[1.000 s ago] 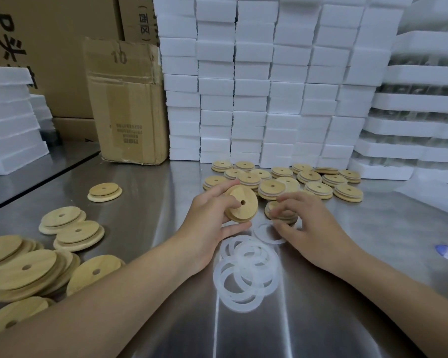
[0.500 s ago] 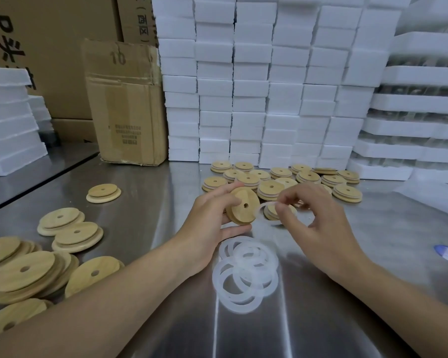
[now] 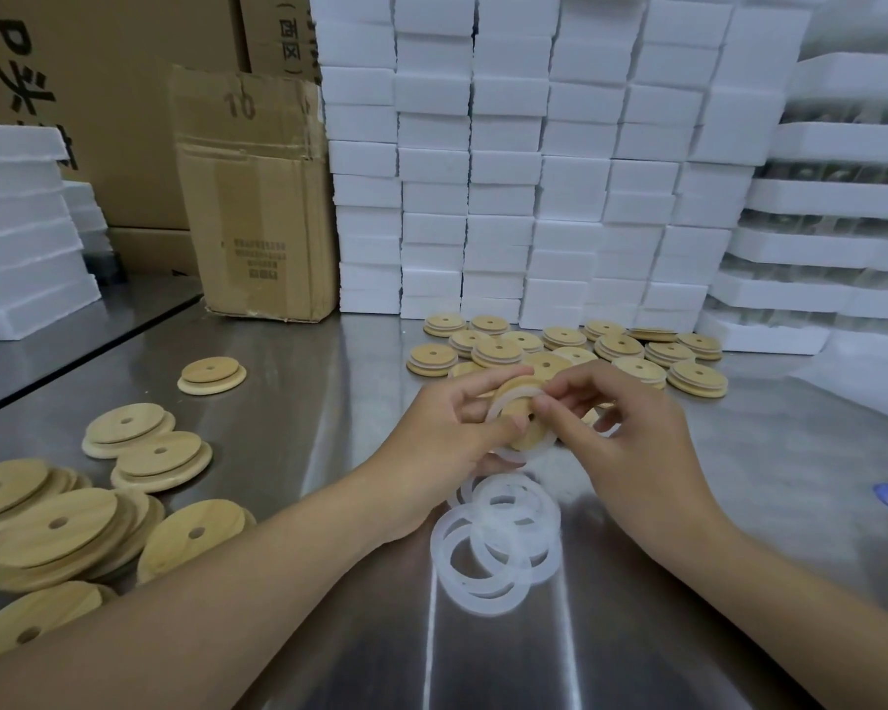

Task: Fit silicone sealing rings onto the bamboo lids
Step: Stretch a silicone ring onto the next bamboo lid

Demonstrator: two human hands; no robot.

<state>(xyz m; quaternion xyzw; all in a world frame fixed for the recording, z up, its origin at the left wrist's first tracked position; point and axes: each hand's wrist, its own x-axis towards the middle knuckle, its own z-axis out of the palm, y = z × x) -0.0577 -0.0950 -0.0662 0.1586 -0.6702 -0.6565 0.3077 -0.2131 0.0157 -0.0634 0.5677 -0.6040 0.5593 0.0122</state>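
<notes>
Both hands are up in front of us, just above the steel table [image 3: 329, 412]. The left hand [image 3: 447, 427] has its fingers curled round a bamboo lid [image 3: 533, 439], thumb pressed on the face and the lid tilted on edge towards us. The right hand [image 3: 631, 453] comes in from the other side, its fingertips pinching a white silicone ring [image 3: 526, 456] against the lid near the centre hole. The ring loops about the lid, but we cannot tell whether it is seated. Both forearms reach in from the bottom corners. Right below the hands lies a loose pile of rings [image 3: 493, 545], overlapping on the metal. To our left, bare lids [image 3: 57, 525] are spread in heaps and pairs. Beyond the hands we see a cluster of small stacked lids [image 3: 565, 345]. Behind that stands a wall of white foam blocks [image 3: 534, 171], with a worn cardboard box [image 3: 257, 197] marked 10 beside it and foam trays [image 3: 841, 197] stacked at right.
</notes>
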